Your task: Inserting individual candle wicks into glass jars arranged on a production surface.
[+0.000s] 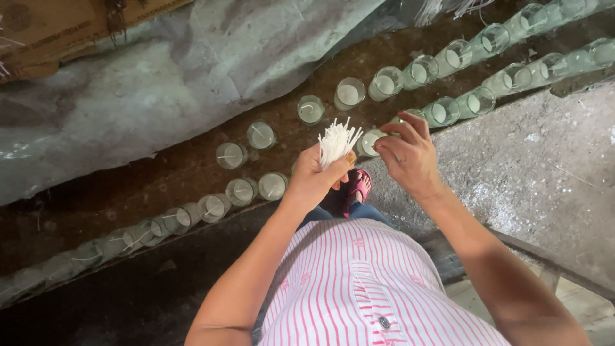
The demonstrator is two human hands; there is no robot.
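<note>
My left hand [315,177] is closed around a bundle of thin white wicks [337,141] that fans upward out of the fist. My right hand [409,156] hovers just right of the bundle, thumb and fingers pinched together; whether a wick sits between them is unclear. Below both hands, two curved rows of clear glass jars with white wax [349,93] run across the dirt floor. Some jars at the left, like the glass jar with a wick [230,155], hold a wick. One jar [369,142] lies directly under my right fingers.
A grey plastic sheet [166,77] covers the upper left, with cardboard [51,29] beyond it. A rough concrete slab [525,166] lies at the right. My foot in a pink sandal [357,189] stands between the jar rows, above my striped shirt [365,288].
</note>
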